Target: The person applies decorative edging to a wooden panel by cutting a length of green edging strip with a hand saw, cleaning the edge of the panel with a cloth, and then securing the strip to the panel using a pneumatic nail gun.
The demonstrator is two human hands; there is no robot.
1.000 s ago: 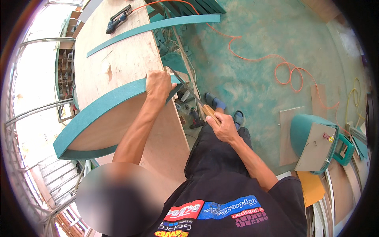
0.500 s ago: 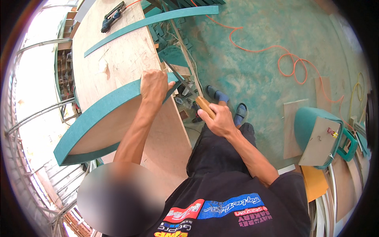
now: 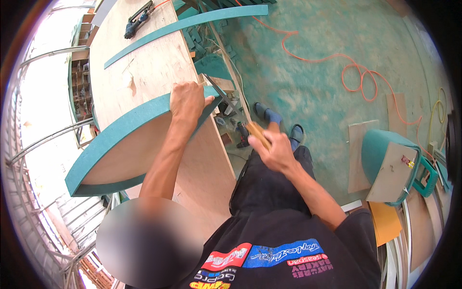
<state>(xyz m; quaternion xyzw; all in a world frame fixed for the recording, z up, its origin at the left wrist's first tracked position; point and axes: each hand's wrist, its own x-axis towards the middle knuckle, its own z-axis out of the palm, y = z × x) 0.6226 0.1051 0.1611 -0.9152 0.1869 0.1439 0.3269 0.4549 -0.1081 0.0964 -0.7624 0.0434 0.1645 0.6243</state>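
Note:
A curved green board frame [image 3: 120, 126], bow-shaped with a strip across its near side, rests on the pale plywood bench [image 3: 144, 86]. My left hand [image 3: 186, 102] is closed over its right end, thumb pointing right. In my right hand [image 3: 276, 151] is the wooden handle of a file [image 3: 258, 135], with the fingers wrapped round it. The file's long dark metal blade slants up and left, crossing the frame's pointed right end just beside my left thumb. Whether the blade touches the edge is hard to tell.
Beyond the frame, a loose curved green strip [image 3: 178, 30] and a black nail gun [image 3: 137, 23] lie on the bench. An orange air hose [image 3: 332, 58] loops over the green floor. At right stand a green plastic stool [image 3: 378, 151] and several boards; a drill [image 3: 242, 135] sits below the bench edge.
My right hand and the file have drawn back a little, to the right and nearer me. My left hand stays on the frame's end.

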